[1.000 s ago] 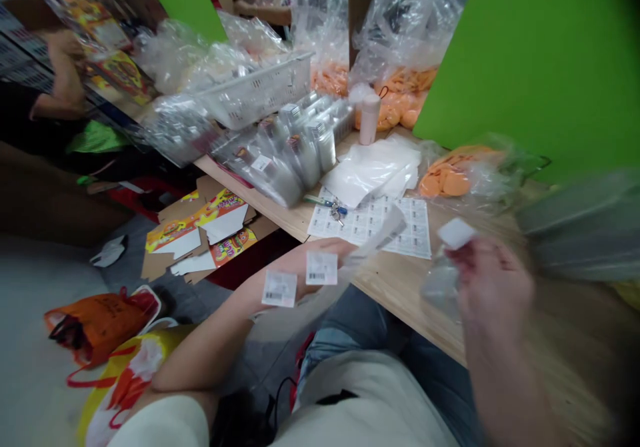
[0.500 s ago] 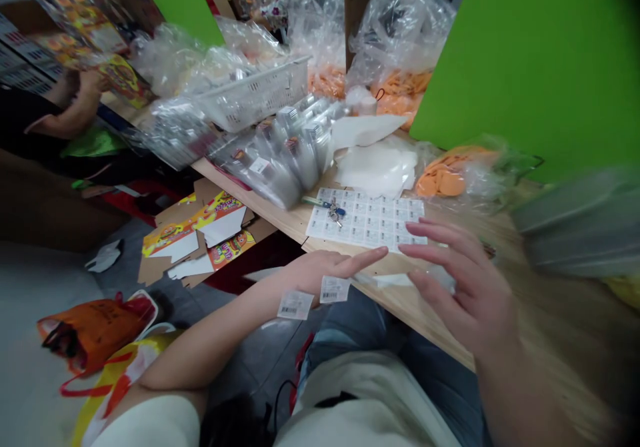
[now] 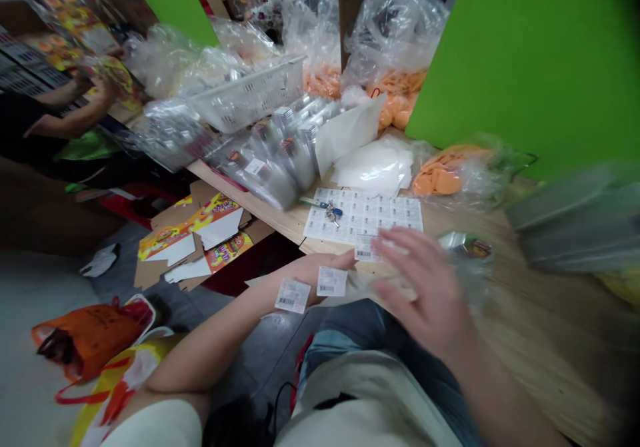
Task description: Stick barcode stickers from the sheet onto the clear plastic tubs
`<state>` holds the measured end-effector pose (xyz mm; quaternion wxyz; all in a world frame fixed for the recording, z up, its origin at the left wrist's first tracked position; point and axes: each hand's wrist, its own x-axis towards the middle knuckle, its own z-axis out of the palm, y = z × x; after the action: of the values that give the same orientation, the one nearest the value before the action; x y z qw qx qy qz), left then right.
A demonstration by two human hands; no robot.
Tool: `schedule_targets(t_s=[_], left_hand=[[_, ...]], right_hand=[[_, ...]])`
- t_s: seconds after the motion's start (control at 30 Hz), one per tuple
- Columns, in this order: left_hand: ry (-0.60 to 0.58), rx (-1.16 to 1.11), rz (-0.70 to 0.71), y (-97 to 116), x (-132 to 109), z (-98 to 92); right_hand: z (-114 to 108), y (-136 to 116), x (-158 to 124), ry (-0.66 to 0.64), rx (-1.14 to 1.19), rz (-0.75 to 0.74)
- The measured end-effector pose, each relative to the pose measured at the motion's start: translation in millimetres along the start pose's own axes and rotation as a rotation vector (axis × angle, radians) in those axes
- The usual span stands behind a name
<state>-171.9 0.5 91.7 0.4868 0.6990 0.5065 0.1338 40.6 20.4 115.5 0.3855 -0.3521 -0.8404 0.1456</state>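
My left hand [image 3: 320, 275] lies flat over the table's front edge, with its fingers extended. Two barcode labels [image 3: 293, 295] [image 3: 332, 281] are stuck to its back and wrist. My right hand [image 3: 425, 290] is blurred, curled just above a white strip [image 3: 385, 284] near my left fingers. A single barcode label [image 3: 367, 250] sits at its fingertips. Behind both hands lies a sheet of barcode labels [image 3: 363, 215] with a bunch of keys [image 3: 330, 212] on it. A small clear plastic packet [image 3: 465, 257] lies to the right of my right hand.
Bags of silver packets [image 3: 265, 167] and a white plastic basket [image 3: 245, 94] stand behind the labels. Clear bags hold orange discs [image 3: 443, 180]. Green panels [image 3: 520, 67] rise at the back. A co-worker's hands [image 3: 95, 94] work at the left. Printed cardboard [image 3: 193, 234] lies on the floor.
My right hand has moved left and curled in, and the clear packet now lies on the table. A white sheet behind the labels stands more upright than before.
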Motion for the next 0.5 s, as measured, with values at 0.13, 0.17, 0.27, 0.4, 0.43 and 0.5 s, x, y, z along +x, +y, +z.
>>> schedule_targets(t_s=[0.13, 0.17, 0.27, 0.4, 0.43, 0.5], left_hand=[[0.059, -0.06, 0.008, -6, -7, -10.0], [0.081, -0.095, 0.018, -9, -9, -13.0], [0.186, -0.14, 0.064, -19, -11, -18.9], [0.332, -0.063, -0.004, -32, -17, -18.6], [0.327, -0.055, -0.032, -33, -20, -18.6], [0.28, -0.051, -0.02, -30, -23, -21.4]], right_hand=[[-10, 25, -4, -0.116, 0.454, 0.488], [-10, 28, -5, -0.199, 0.572, 0.586], [-9, 34, -4, -0.322, 0.829, 0.778], [-12, 37, -4, -0.405, 0.962, 0.727], [-12, 37, -4, -0.414, 0.9, 0.689], [-8, 37, -4, -0.407, 0.692, 0.605]])
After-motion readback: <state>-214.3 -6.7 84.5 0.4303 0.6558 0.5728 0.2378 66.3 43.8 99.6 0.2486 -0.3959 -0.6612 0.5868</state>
